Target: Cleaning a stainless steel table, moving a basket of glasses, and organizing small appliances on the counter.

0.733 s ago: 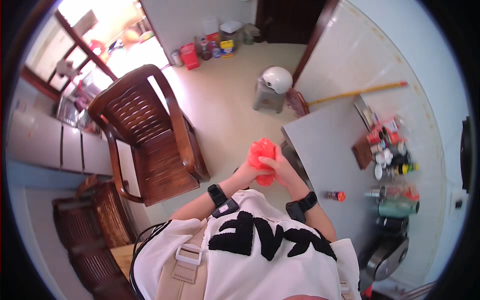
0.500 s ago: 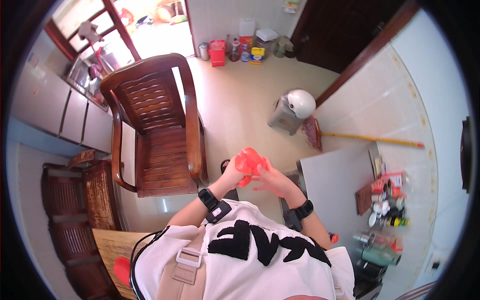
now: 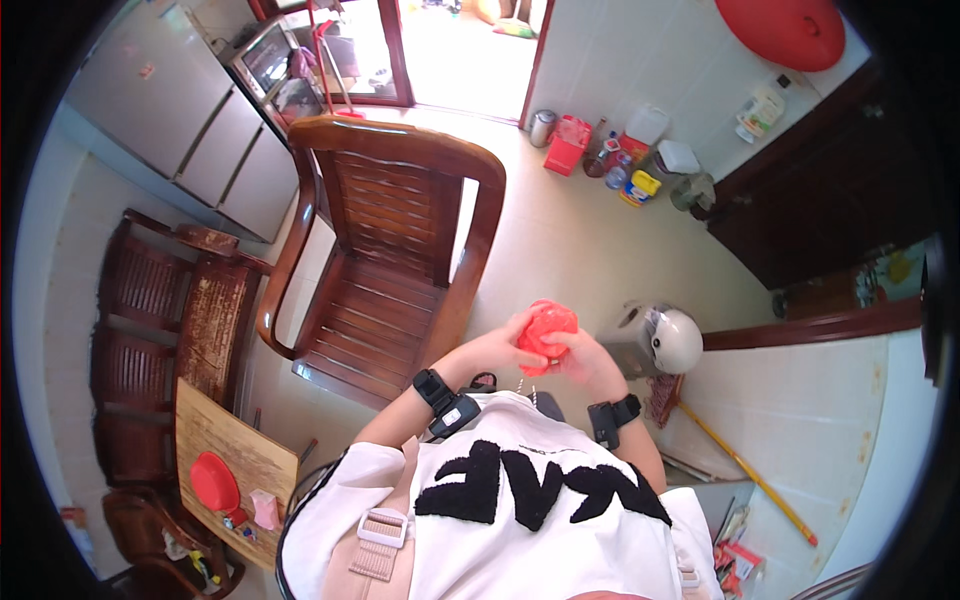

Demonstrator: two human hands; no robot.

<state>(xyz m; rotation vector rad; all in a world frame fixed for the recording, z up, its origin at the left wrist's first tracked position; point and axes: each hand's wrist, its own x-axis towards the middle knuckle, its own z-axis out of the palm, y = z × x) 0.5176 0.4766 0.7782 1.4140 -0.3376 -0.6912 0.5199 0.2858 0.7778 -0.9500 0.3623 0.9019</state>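
Note:
A glossy red plastic thing (image 3: pixel 551 321), rounded and crumpled-looking, sits between my two hands in front of my chest. I cannot make out its exact kind. My left hand (image 3: pixel 498 349) holds its left side, fingers curled around it. From the right, my right hand (image 3: pixel 584 362) closes on it, with the thumb lying across its front. The fingers partly cover the lower part of the red thing. Each wrist wears a black strap with a small device on it.
A wooden armchair (image 3: pixel 385 290) stands ahead on the left. A white helmet (image 3: pixel 676 341) and a broom (image 3: pixel 742 458) are at the right. Behind my left side is a wooden table (image 3: pixel 215 412) with a red dish-like object (image 3: pixel 212 483). Bottles and a red box (image 3: pixel 568 145) line the far wall.
My view has turned left, so the chair, helmet and broom appear farther right and the table shows more. My right hand has closed onto the red plastic thing from a more open pose.

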